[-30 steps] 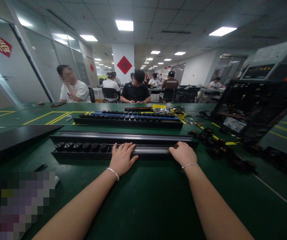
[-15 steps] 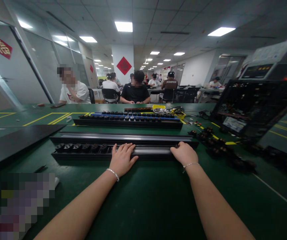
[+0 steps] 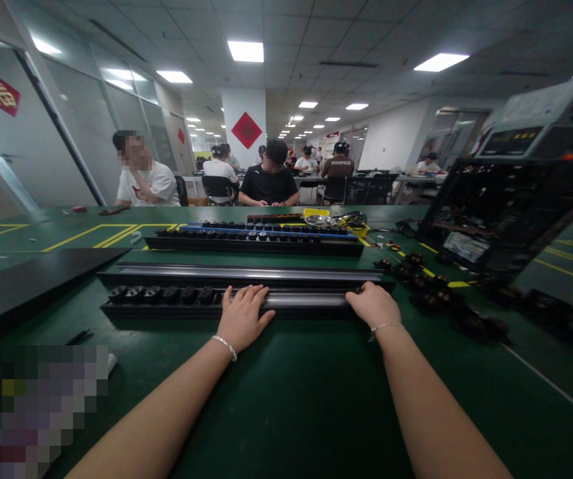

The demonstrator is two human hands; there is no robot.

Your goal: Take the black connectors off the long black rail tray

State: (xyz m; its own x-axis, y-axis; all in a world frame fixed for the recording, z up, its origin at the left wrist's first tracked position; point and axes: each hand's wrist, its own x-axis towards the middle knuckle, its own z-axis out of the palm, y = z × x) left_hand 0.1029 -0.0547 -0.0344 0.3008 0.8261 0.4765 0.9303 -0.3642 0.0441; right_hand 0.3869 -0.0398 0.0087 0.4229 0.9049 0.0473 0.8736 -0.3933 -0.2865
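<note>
A long black channel rail [image 3: 311, 301] with a shiny inner surface lies across the table before me. A row of black round parts [image 3: 170, 295] sits in its left portion. Flat across the middle of this rail rests my left hand [image 3: 243, 318], fingers spread, beside the last of those parts. My right hand [image 3: 377, 306] is at the rail's right end, its fingers curled and closed over the channel; a dark bit shows at the fingertips, but what they grip is hidden. Just behind lies a second black rail [image 3: 246, 273].
Farther back is another rail [image 3: 266, 247] loaded with round parts. Loose black parts [image 3: 416, 279] are scattered at right, near a tilted black computer case [image 3: 496, 219]. A dark panel [image 3: 31, 283] lies at left. Two people sit across the table.
My right hand has shifted slightly to the right along the rail, still closed. My left hand stays in place on the rail.
</note>
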